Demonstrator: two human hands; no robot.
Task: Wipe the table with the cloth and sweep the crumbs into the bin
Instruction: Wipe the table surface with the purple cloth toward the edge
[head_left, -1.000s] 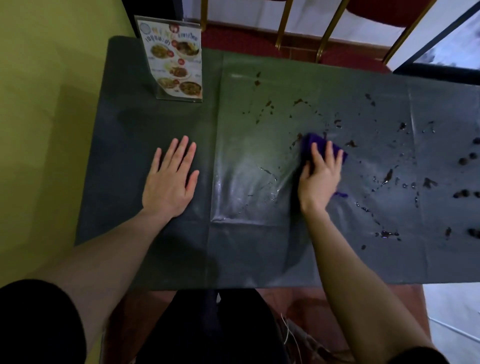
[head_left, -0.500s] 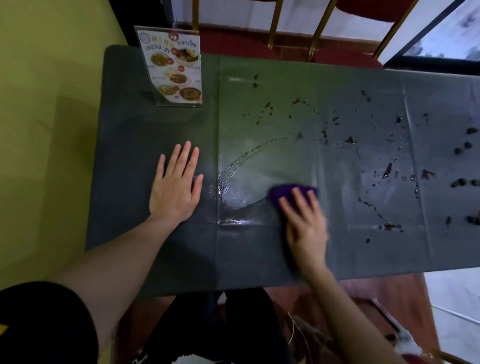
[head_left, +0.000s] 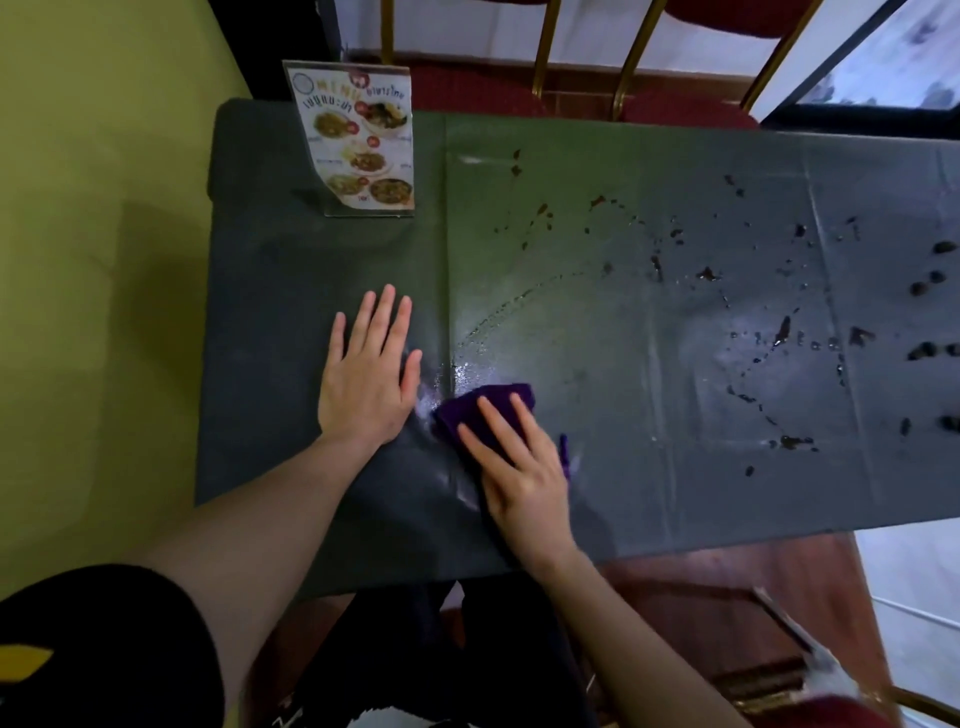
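A dark grey-green table (head_left: 597, 322) fills the view. My right hand (head_left: 519, 467) presses flat, fingers straight, on a purple cloth (head_left: 493, 402) near the table's front middle. Beside it my left hand (head_left: 371, 379) lies palm down on the tabletop, fingers spread, almost touching the cloth's left corner. A wet curved streak (head_left: 498, 317) arcs behind the cloth. Dark crumbs and sauce spots (head_left: 784, 332) are scattered over the middle and right of the table. No bin is in view.
A standing menu card (head_left: 358, 140) in a clear holder sits at the back left. Gold-legged chairs with red seats (head_left: 675, 104) stand behind the table. A yellow-green wall (head_left: 93, 260) runs along the left. Bottom right shows something white (head_left: 826, 670).
My right hand has dragged the cloth from the table's middle toward me and leftward, ending next to my left hand and leaving a wet arc. The left hand has stayed put.
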